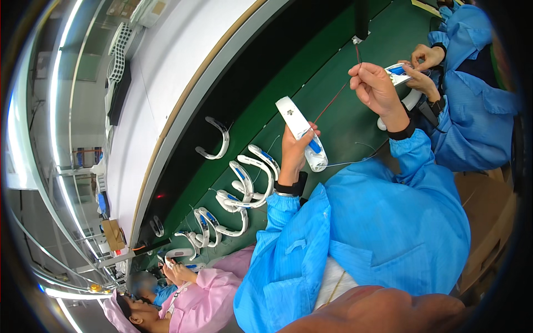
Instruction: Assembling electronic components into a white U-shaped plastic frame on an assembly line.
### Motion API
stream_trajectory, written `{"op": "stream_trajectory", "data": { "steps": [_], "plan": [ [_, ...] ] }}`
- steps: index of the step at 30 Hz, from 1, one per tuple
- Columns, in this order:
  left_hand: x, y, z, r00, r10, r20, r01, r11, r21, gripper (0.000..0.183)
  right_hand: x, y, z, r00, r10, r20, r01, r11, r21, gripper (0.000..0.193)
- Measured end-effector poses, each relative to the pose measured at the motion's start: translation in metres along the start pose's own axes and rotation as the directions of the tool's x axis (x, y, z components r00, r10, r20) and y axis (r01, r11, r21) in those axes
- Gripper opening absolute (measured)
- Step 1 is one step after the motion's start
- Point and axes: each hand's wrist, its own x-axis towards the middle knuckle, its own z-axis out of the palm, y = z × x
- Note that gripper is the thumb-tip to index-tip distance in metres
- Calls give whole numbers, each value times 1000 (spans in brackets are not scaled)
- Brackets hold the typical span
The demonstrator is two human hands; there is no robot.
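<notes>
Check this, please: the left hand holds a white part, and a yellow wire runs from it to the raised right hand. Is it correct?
Not entirely: the wire is red, not yellow, as the head view shows. The left hand does hold the white part, and the wire runs to the raised right hand.

The casing (292, 114) near the frame's centre looks like smooth, faintly glossy white plastic; the green worktop (322, 89) looks matt; the blue jacket (394, 222), lower right, is creased cloth.
</notes>
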Motion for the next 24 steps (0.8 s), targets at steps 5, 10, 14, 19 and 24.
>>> {"op": "stream_trajectory", "data": {
  "steps": [5, 10, 14, 19, 24],
  "plan": [
    [-5, -11, -8, 1000, -8, -7, 8, 1000, -9, 39, 10, 4, -2, 989, -42, -139, 38, 999, -29, 21],
    [-6, -17, -14, 1000, 24, -13, -24, 999, -28, 42, 14, 7, 44, 893, -25, -450, 22, 1000, -12, 20],
    [-8, -14, -6, 996, 84, -5, -84, 988, -132, 43, 2, 10, 36, 981, 91, -169, -98, 994, -37, 21],
    [-6, -18, -4, 996, 91, 22, -84, 967, -242, 58, -5, 18, 62, 929, 361, -78, -365, 865, -344, 20],
    [-11, -15, 2, 995, 99, 28, -86, 950, -302, 39, -1, 40, 67, 816, 575, -54, -560, 765, -319, 19]
  ]
}}
